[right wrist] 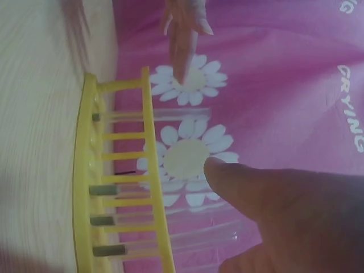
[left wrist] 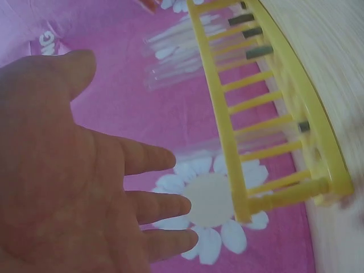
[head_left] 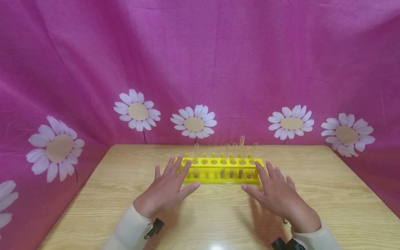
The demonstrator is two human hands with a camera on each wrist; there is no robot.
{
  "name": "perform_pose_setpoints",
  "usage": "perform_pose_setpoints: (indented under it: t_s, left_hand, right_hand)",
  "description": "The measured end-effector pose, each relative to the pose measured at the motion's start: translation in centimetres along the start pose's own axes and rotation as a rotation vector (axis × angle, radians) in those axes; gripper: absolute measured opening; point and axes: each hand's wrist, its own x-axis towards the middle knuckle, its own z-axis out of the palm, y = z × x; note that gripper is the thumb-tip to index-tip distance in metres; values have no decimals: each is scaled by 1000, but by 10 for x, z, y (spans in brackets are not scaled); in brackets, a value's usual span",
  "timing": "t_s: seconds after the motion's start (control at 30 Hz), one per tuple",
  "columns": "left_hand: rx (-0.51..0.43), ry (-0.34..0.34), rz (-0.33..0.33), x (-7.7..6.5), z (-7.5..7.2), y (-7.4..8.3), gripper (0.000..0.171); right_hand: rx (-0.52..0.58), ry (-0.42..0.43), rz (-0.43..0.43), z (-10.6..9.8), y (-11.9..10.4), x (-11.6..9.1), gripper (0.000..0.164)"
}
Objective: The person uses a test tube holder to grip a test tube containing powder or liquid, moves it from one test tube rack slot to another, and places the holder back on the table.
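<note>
A yellow test tube rack [head_left: 209,181] stands on the table, with a row of holes along its upper bar. One clear test tube [head_left: 196,147] is near its left end; several more tubes [head_left: 235,148] sit together toward the right end. Dark contents [right wrist: 104,220] show at the bottoms of tubes in the right wrist view. My left hand [head_left: 167,189] is spread with straight fingers by the rack's left end, holding nothing. Mirroring it, my right hand [head_left: 278,192] spreads its fingers at the right end, also holding nothing. Fingertips of both overlap the rack's ends in the head view.
The light wood table [head_left: 206,215] reaches back to a pink cloth [head_left: 212,62] printed with white daisies, which also hangs along both sides. Dark clips [head_left: 156,227] sit by the cuffs of the pale sleeves [head_left: 132,227].
</note>
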Motion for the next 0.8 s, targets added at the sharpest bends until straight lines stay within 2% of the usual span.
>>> perform_pose_setpoints:
  t_s: [0.1,0.3,0.4,0.57,0.63,0.8]
  left_hand:
    - [-18,1,-24,3,0,-7,86]
    - [-35,27,-30,12,4,-23,89]
    - [-80,46,-31,18,8,-32,88]
    - [-302,42,-23,29,17,-51,83]
    - [-406,25,-42,33,20,-58,82]
    - [-574,39,-70,42,27,-70,81]
  right_hand:
    - [-1,-20,17,1,5,3,101]
    - [-7,-59,44,3,15,9,103]
    - [-3,-92,67,4,20,12,105]
    - [-13,-136,106,7,27,17,107]
    - [-17,-142,107,8,30,18,107]
    - [2,-159,100,7,35,20,106]
